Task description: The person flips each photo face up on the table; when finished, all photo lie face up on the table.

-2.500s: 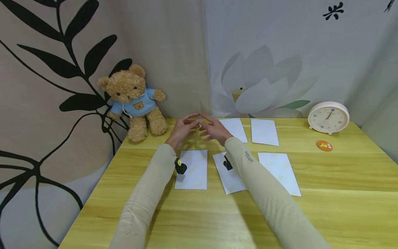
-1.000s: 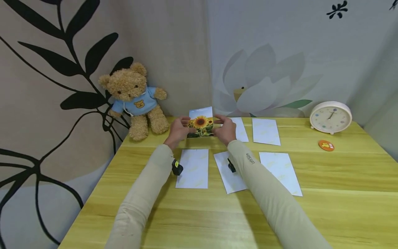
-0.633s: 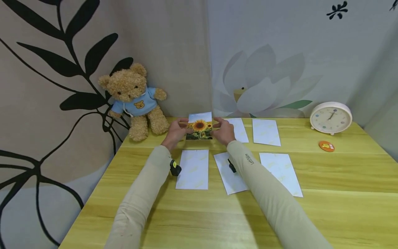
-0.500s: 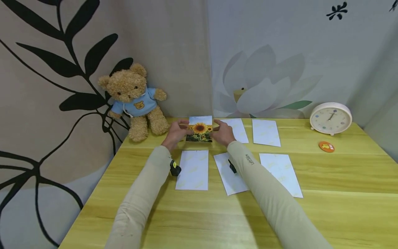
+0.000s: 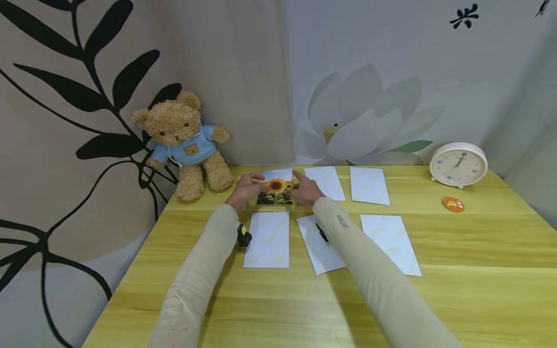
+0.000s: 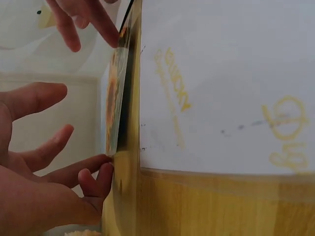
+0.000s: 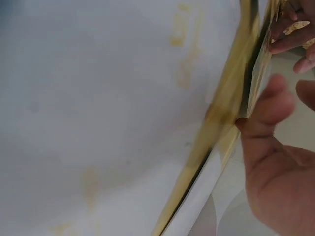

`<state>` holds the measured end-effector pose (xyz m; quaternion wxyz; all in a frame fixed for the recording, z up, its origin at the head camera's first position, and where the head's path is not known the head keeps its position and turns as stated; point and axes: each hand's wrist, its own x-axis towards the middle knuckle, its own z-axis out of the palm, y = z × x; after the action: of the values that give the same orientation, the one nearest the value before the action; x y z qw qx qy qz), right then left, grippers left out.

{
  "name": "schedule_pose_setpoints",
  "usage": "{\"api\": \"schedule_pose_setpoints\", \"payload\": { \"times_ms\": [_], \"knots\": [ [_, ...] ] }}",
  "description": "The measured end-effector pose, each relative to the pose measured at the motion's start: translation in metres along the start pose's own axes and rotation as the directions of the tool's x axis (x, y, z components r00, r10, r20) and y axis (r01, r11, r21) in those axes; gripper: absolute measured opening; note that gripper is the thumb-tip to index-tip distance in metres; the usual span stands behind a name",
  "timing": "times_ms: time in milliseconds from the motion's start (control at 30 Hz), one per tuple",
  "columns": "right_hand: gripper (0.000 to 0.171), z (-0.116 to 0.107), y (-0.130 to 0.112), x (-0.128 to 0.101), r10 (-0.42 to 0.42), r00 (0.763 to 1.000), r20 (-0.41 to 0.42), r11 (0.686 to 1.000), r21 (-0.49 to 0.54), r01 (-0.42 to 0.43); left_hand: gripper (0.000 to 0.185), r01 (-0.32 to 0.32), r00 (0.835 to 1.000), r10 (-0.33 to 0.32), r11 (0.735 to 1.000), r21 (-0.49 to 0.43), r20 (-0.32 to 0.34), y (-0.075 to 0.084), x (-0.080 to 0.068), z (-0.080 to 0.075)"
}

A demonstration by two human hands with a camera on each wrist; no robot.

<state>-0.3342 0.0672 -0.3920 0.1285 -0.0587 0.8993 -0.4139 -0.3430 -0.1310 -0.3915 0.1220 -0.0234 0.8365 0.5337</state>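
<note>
A sunflower picture card (image 5: 276,186) lies nearly flat at the left end of the back row. In the left wrist view the card (image 6: 112,93) shows edge-on, with a dark gap under it. My left hand (image 5: 245,191) holds its left edge by the fingertips, while other fingers stay spread. At the opposite edge is my right hand (image 5: 307,190), its fingertips on the card's border. In the right wrist view, the right hand (image 7: 280,162) partly covers that edge, so the exact contact is hard to see. A white card (image 5: 267,239) lies just in front.
Two white cards, one beside my right hand (image 5: 326,182) and one farther right (image 5: 370,185), continue the back row. More front-row cards (image 5: 315,244) (image 5: 391,241) lie under or beside my right sleeve. A teddy bear (image 5: 191,150), clock (image 5: 459,165) and orange disc (image 5: 453,204) stand around.
The sunflower card came into view between my hands, standing tilted up. It has since been lowered and tipped back to nearly flat on the table, and both hands moved down with it.
</note>
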Motion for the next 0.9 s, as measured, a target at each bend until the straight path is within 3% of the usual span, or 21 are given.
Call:
{"api": "schedule_pose_setpoints", "payload": {
  "times_ms": [333, 567, 767, 900],
  "knots": [
    [0.079, 0.003, 0.002, 0.004, 0.014, 0.999, 0.046, 0.994, -0.106, -0.009, 0.046, -0.006, 1.0, 0.005, 1.0, 0.03, 0.016, -0.001, 0.002, 0.0],
    [0.08, -0.004, 0.006, 0.006, 0.038, 0.998, 0.057, 0.994, -0.105, -0.032, 0.048, 0.004, 0.999, -0.007, 0.997, 0.08, 0.046, 0.001, 0.002, 0.001],
    [0.076, -0.029, 0.008, -0.007, -0.022, 0.996, 0.081, 0.998, -0.056, 0.026, 0.045, -0.029, 1.0, 0.03, 0.99, 0.136, -0.006, 0.011, -0.008, 0.006],
    [0.068, -0.052, 0.012, -0.016, -0.031, 0.998, 0.058, 0.999, -0.036, 0.033, 0.038, -0.071, 0.997, 0.068, 0.992, 0.105, 0.024, 0.024, -0.013, 0.019]
  ]
}}
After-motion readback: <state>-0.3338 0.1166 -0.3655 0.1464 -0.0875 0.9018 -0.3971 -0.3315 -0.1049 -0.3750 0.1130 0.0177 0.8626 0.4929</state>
